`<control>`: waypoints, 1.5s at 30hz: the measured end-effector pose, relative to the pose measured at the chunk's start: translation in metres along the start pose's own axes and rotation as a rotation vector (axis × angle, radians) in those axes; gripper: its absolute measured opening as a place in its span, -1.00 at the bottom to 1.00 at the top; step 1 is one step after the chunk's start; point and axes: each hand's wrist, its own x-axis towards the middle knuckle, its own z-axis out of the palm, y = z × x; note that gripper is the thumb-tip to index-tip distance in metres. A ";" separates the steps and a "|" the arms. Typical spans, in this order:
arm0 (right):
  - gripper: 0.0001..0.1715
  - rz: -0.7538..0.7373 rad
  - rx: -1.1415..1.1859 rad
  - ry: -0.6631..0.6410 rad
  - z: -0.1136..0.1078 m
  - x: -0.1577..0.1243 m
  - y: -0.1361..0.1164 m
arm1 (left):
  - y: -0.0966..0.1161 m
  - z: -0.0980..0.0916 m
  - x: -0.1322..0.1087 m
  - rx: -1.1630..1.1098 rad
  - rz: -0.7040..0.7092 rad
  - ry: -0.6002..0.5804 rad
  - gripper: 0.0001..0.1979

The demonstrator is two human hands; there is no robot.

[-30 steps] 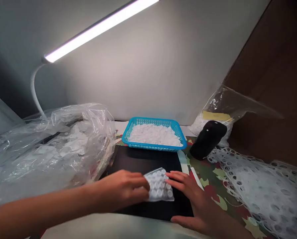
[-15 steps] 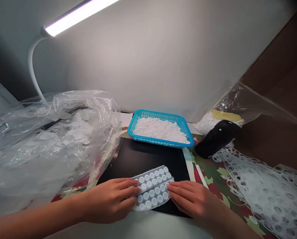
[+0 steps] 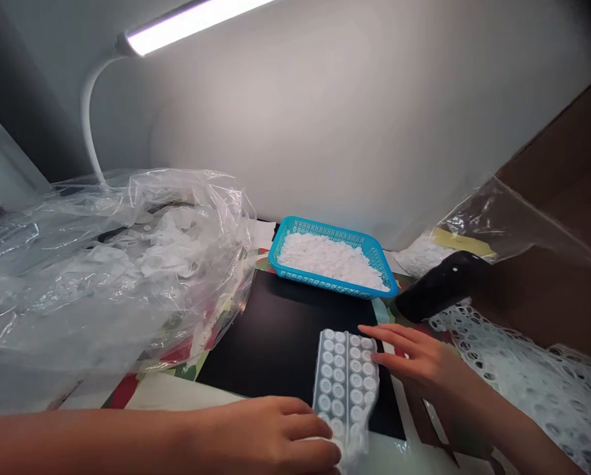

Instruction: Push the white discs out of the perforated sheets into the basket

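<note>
A pale sheet of round white discs (image 3: 347,379), set in rows with a lengthwise line down its middle, lies on a black mat (image 3: 276,336). Its long side points away from me. At the sheet's near left corner, my left hand (image 3: 280,435) has its fingers closed over the edge; the thumb is hidden. My right hand (image 3: 419,356) is at the far right edge, its fingers stretched out and apart, with the fingertips at or close to the sheet. Beyond the mat stands a blue basket (image 3: 332,287) filled with small white pieces (image 3: 330,257).
At the left spreads a large clear plastic bag (image 3: 201,316) with white pieces inside. A black object (image 3: 438,284) lies at the right, behind a heap of punched white sheets (image 3: 537,382). A lamp (image 3: 90,119) rises at the back left.
The sheet has turned from slanting crosswise to nearly lengthwise and moved right. My left hand has come nearer and rightward; my right hand has moved up and right, its fingers spreading.
</note>
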 end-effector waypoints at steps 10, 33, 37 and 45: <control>-0.58 1.069 0.239 -0.268 0.010 -0.073 -0.006 | -0.025 0.018 0.000 0.102 -0.158 -0.089 -0.33; -0.79 0.508 0.644 0.356 0.039 0.044 -0.041 | -0.036 0.036 -0.005 0.376 -0.172 0.216 -0.68; -0.92 0.349 0.585 0.308 0.050 0.046 -0.044 | -0.037 0.043 -0.008 0.389 -0.284 0.190 -0.60; -0.73 0.196 0.555 0.137 0.051 0.032 -0.037 | -0.040 0.052 -0.010 0.338 -0.296 0.197 -0.60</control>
